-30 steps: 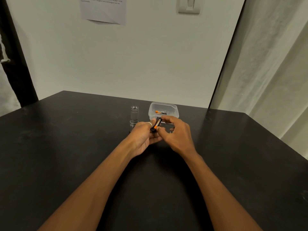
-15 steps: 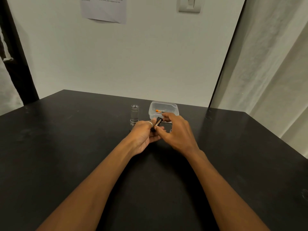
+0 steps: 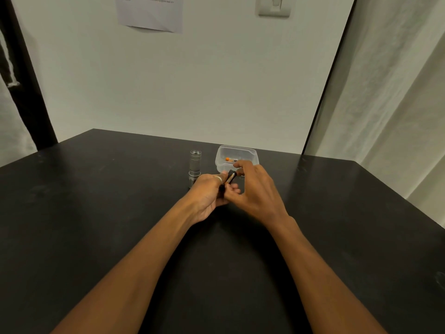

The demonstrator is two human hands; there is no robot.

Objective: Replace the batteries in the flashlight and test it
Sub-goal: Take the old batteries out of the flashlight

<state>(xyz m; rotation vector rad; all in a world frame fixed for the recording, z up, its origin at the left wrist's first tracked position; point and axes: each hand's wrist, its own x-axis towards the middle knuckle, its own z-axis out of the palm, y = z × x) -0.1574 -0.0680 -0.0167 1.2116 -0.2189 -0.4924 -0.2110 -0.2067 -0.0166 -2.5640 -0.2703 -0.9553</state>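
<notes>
Near desk edge: two bare forearms run in from the bottom of view and converge toward the middle of the black desk (image 3: 96,213). Mid-desk: hands together, both on one small black cylinder, looks like a battery (image 3: 230,177), tilted with its far end up and to the right. Left hand (image 3: 209,196) is curled around the lower end, silver ring (image 3: 219,178) on one finger; lower end is hidden in the grip. Right hand (image 3: 255,191) has its fingertips (image 3: 237,165) pinched at the upper end, thumb against the left hand's fingers lower down. Whether the cylinder carries a second part or a holder, can't tell, too small. Just beyond the left hand: silver flashlight body (image 3: 195,166) standing upright on the desk, open end up, base partly hidden behind the knuckles. Right of it, close but apart: clear plastic tub (image 3: 250,153), no lid on, toward the far edge of the desk; right hand's fingers overlap its near wall in view. Inside the tub: another battery (image 3: 230,160) lying flat, orange end pointing left. Beyond the desk: plain wall with a taped paper sheet (image 3: 149,13) top left and a light switch (image 3: 274,6) top right. Pale curtain (image 3: 385,92) on the right side.
</notes>
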